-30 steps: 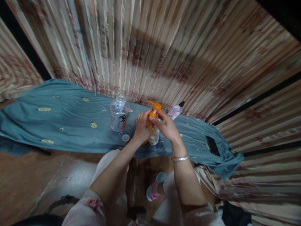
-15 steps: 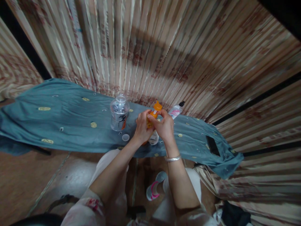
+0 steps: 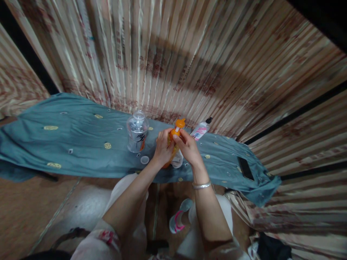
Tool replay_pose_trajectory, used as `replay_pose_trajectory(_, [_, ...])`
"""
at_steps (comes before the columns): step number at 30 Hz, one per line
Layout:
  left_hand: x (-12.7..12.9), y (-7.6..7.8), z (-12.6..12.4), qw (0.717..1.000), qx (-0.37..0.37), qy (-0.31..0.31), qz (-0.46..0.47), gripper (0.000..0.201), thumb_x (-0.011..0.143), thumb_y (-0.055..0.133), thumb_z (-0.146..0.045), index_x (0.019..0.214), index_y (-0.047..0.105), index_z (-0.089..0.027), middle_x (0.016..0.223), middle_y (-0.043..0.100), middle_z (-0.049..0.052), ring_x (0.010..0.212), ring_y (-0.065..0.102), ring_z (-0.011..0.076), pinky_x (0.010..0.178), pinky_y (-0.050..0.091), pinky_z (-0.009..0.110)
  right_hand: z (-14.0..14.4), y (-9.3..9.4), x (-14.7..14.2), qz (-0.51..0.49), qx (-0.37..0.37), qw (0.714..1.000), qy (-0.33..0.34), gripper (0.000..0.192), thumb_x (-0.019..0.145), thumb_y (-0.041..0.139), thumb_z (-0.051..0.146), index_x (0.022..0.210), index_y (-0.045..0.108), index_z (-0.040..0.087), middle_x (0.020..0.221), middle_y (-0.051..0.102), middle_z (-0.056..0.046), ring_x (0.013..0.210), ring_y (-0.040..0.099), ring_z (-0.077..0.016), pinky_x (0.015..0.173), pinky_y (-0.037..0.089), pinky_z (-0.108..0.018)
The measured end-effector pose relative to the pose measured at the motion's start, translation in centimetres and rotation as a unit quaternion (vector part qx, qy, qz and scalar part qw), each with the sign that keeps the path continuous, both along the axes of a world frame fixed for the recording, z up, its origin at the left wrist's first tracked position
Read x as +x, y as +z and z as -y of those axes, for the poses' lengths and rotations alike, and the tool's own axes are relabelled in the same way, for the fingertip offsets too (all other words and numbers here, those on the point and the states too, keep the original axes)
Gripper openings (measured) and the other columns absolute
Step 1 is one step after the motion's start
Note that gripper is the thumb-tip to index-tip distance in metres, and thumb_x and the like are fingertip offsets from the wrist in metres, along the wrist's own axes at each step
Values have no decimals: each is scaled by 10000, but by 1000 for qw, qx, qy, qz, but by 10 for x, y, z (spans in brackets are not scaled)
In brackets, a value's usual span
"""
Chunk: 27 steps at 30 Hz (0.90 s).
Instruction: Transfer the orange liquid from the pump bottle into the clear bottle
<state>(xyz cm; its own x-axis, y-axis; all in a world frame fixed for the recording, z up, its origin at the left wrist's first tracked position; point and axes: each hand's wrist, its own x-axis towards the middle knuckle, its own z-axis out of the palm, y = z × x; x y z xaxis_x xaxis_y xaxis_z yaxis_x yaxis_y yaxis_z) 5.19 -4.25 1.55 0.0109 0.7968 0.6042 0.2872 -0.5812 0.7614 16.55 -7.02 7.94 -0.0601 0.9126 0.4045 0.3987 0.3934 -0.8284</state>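
Observation:
Between my hands an orange pump bottle stands tilted, its orange pump head pointing away from me. My left hand is wrapped round the bottle's upper body from the left. With thumb and fingers, my right hand grips the orange collar below the pump head. Most of the bottle's body is hidden by the hands; some orange shows below them. Just behind my right hand lies a whitish, round-looking item, partly covered. Left of my hands stands a clear plastic bottle without a cap, with a small translucent cap near it.
A clear bottle with a black top and pink label leans near the back edge. A black phone lies at the right on the teal cloth. Pleated curtains hang behind, and black poles run at the sides.
The orange pump head has turned, its spout now pointing right. My right hand has shifted slightly, with its fingers lower around the collar, and more of the bottle's body shows.

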Motion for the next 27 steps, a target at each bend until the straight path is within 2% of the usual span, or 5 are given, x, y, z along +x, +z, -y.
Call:
replay_pose_trajectory(10, [3,-6,4,999,41,-3,7,514,854,578,-371,1309,456,-168,1276,614,153,1195,575,299,1045,461,476,1,-1,-8,-1,-4,989,-149,359,738,713,556,859,646,225,850,728,-43,857,657,-219,788,512,-352])
replay_pose_trajectory(16, [0,1,2,999,-4,-6,31,361,890,544,-306,1234,509,-204,1227,650,115,1154,606,269,1011,480,431,-1,3,-22,50,9,967,-249,357,700,729,555,777,600,232,993,747,-94,964,680,-253,887,513,-397])
replay_pose_trajectory(19, [0,3,2,999,-12,-12,34,332,934,515,-372,1219,529,-203,1205,659,115,1134,615,268,995,485,429,0,1,-19,50,5,973,-227,392,700,746,529,899,659,203,1048,738,-125,1043,673,-285,944,506,-430])
replay_pose_trajectory(22, [-1,2,2,1000,-10,-16,23,336,953,489,-408,1210,542,-198,1184,660,116,1121,618,272,998,485,442,0,-1,-9,-3,-15,993,-116,515,696,762,535,1065,685,183,1135,724,-139,1118,652,-296,1000,493,-449])
replay_pose_trajectory(27, [-2,0,2,1000,-20,-5,-4,322,972,479,-408,1222,535,-214,1202,646,115,1170,597,272,1029,475,446,-3,-3,3,-65,-36,997,2,468,765,665,621,1031,707,238,1115,743,-71,1107,659,-243,1002,509,-406])
